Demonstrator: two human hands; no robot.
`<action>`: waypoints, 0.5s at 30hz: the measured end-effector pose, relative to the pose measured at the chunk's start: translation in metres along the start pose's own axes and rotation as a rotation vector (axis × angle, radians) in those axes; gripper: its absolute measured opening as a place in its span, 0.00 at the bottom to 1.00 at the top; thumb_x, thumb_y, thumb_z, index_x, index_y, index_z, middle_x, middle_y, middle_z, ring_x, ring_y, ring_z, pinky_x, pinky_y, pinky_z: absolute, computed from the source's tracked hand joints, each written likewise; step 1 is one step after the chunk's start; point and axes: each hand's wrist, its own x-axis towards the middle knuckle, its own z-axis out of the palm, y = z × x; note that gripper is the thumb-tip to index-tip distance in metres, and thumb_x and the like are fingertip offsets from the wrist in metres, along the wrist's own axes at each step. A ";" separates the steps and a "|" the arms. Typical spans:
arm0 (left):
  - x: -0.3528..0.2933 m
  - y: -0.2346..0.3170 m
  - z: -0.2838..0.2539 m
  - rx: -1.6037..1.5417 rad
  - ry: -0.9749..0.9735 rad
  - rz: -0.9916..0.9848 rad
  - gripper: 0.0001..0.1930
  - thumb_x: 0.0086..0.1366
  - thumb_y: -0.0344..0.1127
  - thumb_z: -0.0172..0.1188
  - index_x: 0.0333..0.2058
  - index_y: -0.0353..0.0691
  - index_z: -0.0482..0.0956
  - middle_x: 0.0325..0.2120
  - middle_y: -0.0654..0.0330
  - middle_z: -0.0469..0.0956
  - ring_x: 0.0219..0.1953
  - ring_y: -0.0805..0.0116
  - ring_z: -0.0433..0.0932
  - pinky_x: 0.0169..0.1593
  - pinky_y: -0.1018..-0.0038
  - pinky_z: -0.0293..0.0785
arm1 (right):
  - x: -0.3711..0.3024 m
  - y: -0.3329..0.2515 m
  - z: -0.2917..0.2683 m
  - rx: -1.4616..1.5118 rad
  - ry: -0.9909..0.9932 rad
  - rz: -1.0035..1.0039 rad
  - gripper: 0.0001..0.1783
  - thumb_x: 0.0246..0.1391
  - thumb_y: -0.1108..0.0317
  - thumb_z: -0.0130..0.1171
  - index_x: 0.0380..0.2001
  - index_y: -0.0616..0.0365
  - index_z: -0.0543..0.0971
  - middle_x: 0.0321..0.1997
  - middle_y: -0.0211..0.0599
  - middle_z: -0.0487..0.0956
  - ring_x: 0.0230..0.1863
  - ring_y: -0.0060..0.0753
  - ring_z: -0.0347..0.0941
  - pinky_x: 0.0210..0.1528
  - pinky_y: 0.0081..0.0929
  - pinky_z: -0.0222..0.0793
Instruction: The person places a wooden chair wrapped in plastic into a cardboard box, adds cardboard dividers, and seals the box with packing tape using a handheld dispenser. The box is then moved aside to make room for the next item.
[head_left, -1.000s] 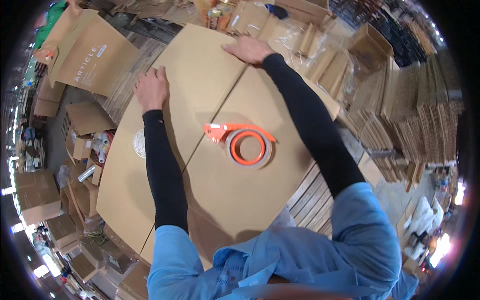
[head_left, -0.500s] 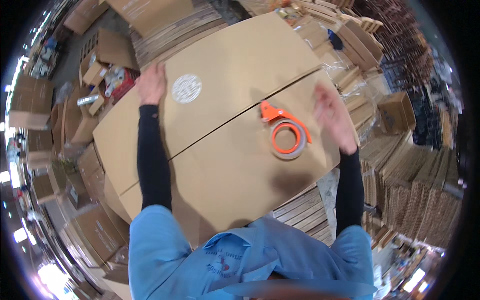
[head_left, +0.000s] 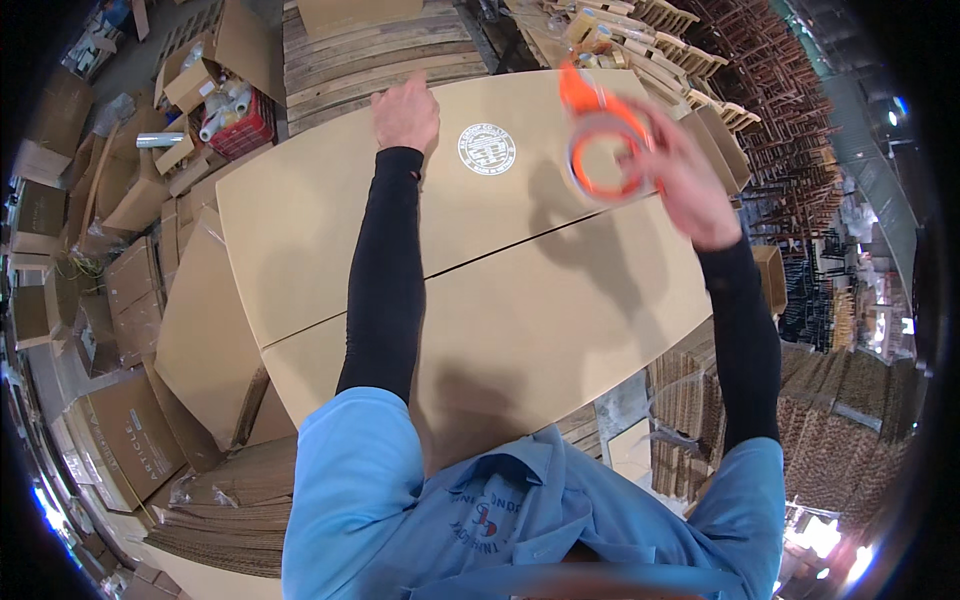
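A large closed cardboard box (head_left: 500, 340) lies in front of me, with a dark slit where its two top flaps meet. Above the far right part of the box, my right hand (head_left: 683, 175) grips an orange tape dispenser (head_left: 588, 97) loaded with a roll of tape; the fingers are a little blurred. My left hand (head_left: 406, 112) rests at the far edge of the box, fingers bent over the edge and partly hidden. A round white printed mark (head_left: 486, 149) is on the far flap, to the right of that hand.
Beyond the box is a wooden slatted pallet (head_left: 350, 75). To the far left, a red crate (head_left: 240, 125) holds several rolls. Stacks of flat cardboard (head_left: 840, 420) stand at the right, and more flattened cardboard (head_left: 220, 520) lies at the near left.
The tape dispenser lay on the box; my right hand has picked it up and lifted it over the far flap. My left hand has shifted right along the far edge.
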 end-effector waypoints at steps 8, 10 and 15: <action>0.006 -0.001 0.003 0.034 0.006 0.025 0.10 0.64 0.38 0.55 0.41 0.44 0.79 0.28 0.53 0.85 0.37 0.50 0.85 0.46 0.53 0.73 | 0.167 0.018 0.134 -1.224 -0.064 -0.121 0.23 0.46 0.58 0.60 0.48 0.39 0.87 0.46 0.41 0.86 0.48 0.49 0.82 0.55 0.41 0.77; 0.008 -0.002 0.001 0.042 -0.029 0.017 0.11 0.65 0.39 0.55 0.42 0.44 0.79 0.29 0.51 0.85 0.38 0.49 0.85 0.45 0.52 0.74 | 0.172 0.026 0.139 -1.223 -0.006 -0.174 0.18 0.46 0.56 0.62 0.40 0.50 0.87 0.43 0.47 0.86 0.46 0.53 0.83 0.51 0.43 0.78; 0.012 -0.002 0.004 0.051 -0.062 -0.009 0.18 0.70 0.48 0.47 0.43 0.43 0.81 0.35 0.47 0.85 0.42 0.47 0.84 0.49 0.51 0.73 | 0.158 0.027 0.123 -1.211 -0.126 -0.253 0.17 0.46 0.58 0.62 0.37 0.56 0.87 0.41 0.53 0.85 0.45 0.55 0.84 0.51 0.43 0.79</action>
